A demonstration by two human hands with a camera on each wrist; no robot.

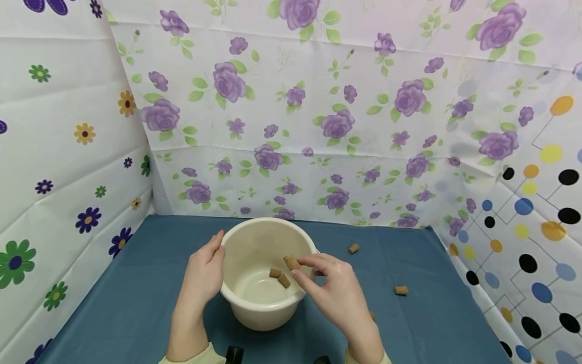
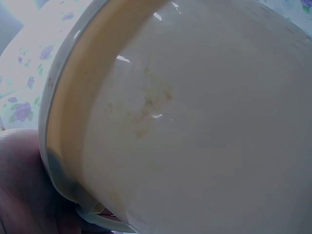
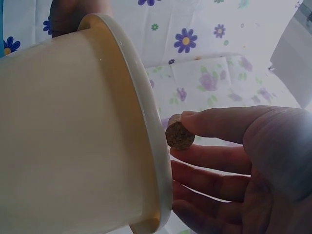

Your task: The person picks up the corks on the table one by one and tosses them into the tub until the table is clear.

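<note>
A cream plastic bucket (image 1: 263, 307) stands on the blue cloth, its mouth tilted toward me. My left hand (image 1: 203, 275) holds it at the left side of the rim; in the left wrist view, the fingers go down by a handle (image 2: 109, 223) under the rim, partly hidden. Between thumb and forefinger, my right hand (image 1: 335, 288) pinches a cork (image 1: 291, 262) over the right part of the bucket's mouth. The right wrist view shows the round end of this cork (image 3: 179, 137) close by the rim. Two corks, one (image 1: 275, 273) beside the other (image 1: 284, 281), lie inside on the bottom.
Right of the bucket, one cork (image 1: 353, 248) lies farther back on the blue cloth (image 1: 436, 323) and another (image 1: 401, 290) nearer. A third small piece (image 1: 372, 315) is mostly hidden behind my right wrist. Patterned sheets (image 1: 291, 121) enclose the back and both sides.
</note>
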